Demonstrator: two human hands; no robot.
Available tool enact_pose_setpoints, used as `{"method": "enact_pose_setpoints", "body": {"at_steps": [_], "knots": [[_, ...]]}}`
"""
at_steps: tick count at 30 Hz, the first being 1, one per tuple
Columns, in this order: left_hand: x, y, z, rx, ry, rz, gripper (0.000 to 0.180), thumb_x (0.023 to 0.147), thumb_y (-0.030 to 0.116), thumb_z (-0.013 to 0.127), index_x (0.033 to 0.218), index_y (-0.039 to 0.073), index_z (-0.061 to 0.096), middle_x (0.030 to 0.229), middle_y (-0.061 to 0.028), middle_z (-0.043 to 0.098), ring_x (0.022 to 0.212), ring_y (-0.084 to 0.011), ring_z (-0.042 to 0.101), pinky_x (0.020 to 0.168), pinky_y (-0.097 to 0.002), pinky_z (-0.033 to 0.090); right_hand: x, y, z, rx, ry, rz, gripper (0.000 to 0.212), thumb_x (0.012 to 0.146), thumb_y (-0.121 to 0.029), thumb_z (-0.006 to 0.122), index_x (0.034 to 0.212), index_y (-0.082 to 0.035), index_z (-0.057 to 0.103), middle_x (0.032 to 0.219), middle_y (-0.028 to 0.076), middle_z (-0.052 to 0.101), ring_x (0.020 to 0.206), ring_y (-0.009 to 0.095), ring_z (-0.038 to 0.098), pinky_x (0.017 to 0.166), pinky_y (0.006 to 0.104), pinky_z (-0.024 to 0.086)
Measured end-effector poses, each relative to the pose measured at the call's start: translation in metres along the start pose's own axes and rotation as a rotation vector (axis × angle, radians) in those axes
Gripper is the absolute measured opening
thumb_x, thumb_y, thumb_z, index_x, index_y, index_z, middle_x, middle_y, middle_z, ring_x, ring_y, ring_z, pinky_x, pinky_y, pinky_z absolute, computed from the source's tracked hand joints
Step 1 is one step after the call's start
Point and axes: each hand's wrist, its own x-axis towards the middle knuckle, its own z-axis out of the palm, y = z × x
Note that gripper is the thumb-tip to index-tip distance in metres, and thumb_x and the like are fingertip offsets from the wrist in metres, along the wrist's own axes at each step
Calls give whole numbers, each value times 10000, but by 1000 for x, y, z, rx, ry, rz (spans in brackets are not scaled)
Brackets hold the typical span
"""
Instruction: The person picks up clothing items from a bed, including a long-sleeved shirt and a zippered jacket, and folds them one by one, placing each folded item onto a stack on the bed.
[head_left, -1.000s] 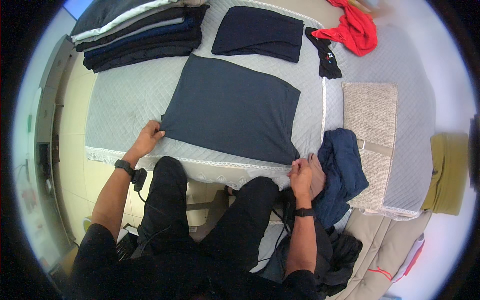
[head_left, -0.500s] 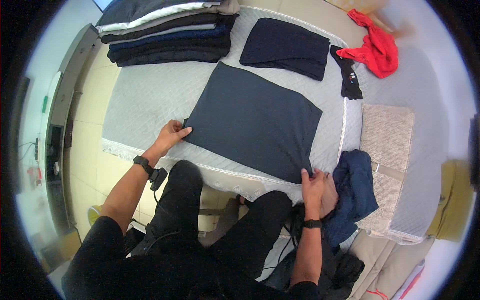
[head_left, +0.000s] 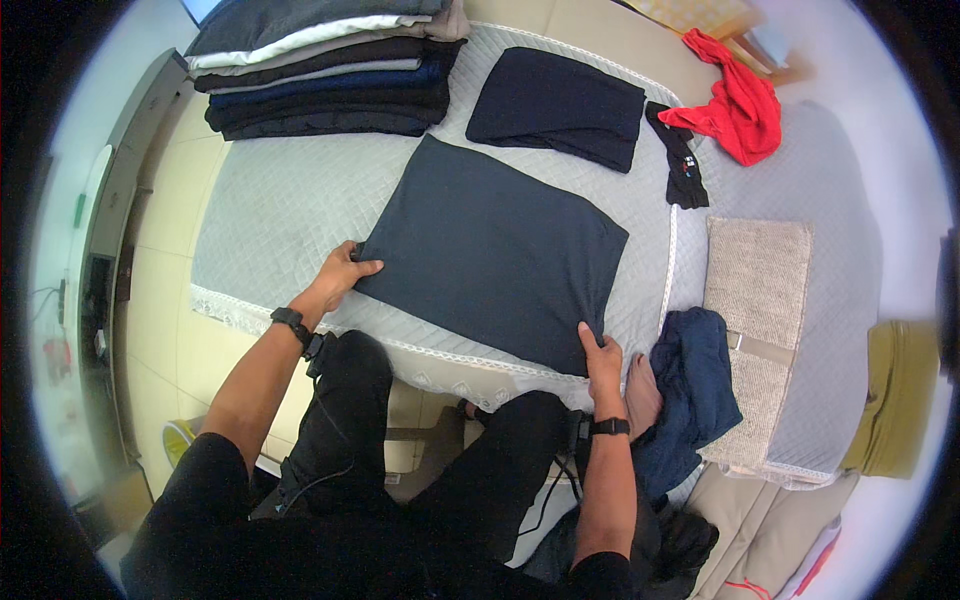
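A dark grey folded garment [head_left: 490, 250] lies spread flat on the light grey quilted cover [head_left: 270, 220] before me. My left hand [head_left: 340, 275] is closed on its near left corner, thumb on top and fingers underneath. At the near right corner, my right hand [head_left: 603, 368] pinches the cloth the same way, its fingers partly hidden below the edge. Beyond the garment lies a folded black garment [head_left: 555, 105]. Close by my right hand is a crumpled navy blue garment [head_left: 692, 390], with a pinkish-beige piece of cloth [head_left: 642, 393] tucked against it.
A tall stack of folded clothes [head_left: 330, 90] stands at the far left. A black cloth piece [head_left: 683, 160] and a red garment [head_left: 740, 100] lie at the far right. Right of the navy garment rests a beige woven cushion [head_left: 760, 290]; an olive folded item [head_left: 895, 400] is beyond it.
The whole view has shifted slightly, moving things a little left and down. My right hand has slid a bit inward at the corner, thumb now on top of the cloth. My left hand keeps its hold.
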Motion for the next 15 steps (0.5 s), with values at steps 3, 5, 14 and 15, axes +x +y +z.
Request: {"method": "enact_pose_setpoints", "body": {"at_steps": [3,5,14,15], "knots": [[7,0,7,29,16,7,588,925,236,792,1334,-110,551,1187,-174,694,1063,-244,663,969,-358,509,17,15,2,102,85,39,663,877,-475,803,1108,132,666,973,238,724,892,283,689,819,390,537],[12,-5,6,39,40,21,548,950,225,767,1329,-104,547,1153,-154,707,1020,-239,678,945,-368,525,29,15,-1,45,181,34,592,891,-424,804,1112,110,673,973,225,727,883,278,693,806,389,540],[3,-14,18,129,123,141,523,981,331,736,1273,-80,596,1126,-144,699,982,-183,658,908,-326,527,90,-25,2,-224,189,-386,413,897,-347,788,1014,39,698,815,186,719,760,333,702,722,430,544],[2,-15,18,128,127,139,512,989,335,725,1269,-74,599,1130,-141,698,1000,-177,650,922,-327,521,95,-27,4,-223,181,-383,413,897,-347,788,1014,39,698,815,186,719,760,333,702,722,430,544]]}}
